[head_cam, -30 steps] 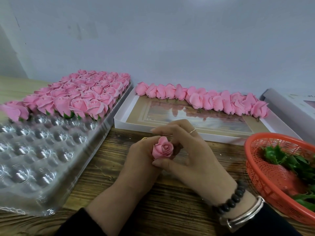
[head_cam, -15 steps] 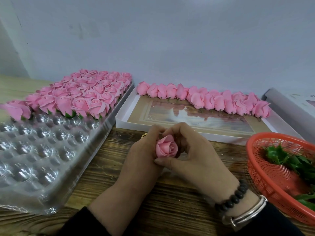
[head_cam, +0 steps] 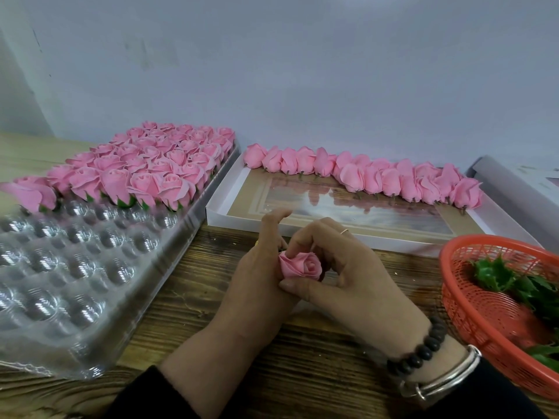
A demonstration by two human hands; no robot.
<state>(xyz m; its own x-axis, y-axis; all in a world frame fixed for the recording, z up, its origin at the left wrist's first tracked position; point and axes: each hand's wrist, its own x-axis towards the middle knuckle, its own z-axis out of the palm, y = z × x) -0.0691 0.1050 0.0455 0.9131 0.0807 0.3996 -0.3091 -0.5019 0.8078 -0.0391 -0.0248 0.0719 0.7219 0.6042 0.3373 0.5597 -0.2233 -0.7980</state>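
A single pink rose head (head_cam: 301,265) sits above the wooden table (head_cam: 187,285), near the middle of the scene, held between both hands. The left hand (head_cam: 260,282) cups it from the left with its fingers curled behind the bloom and one finger lifted toward the far side. The right hand (head_cam: 341,276) pinches it from the right, with the thumb under the flower and a fingertip on an outer petal. The right wrist wears a dark bead bracelet (head_cam: 423,349) and a silver bangle (head_cam: 447,376). To the left, the long edge of a clear plastic tray (head_cam: 60,267) runs diagonally, near the left wrist but apart from it. Its near cups stand bare, and its far rows are packed with pink roses (head_cam: 157,164). Just beyond the fingers lies the near rim of a shallow white box (head_cam: 378,234), with a row of rose heads (head_cam: 378,176) lying along its far side. On the right, the rim of an orange basket (head_cam: 447,267) holding green leaves (head_cam: 496,273) curves close to the right forearm. Bare wood shows in a strip between the tray edge and the left arm, and in a narrower gap between the right hand and the basket.
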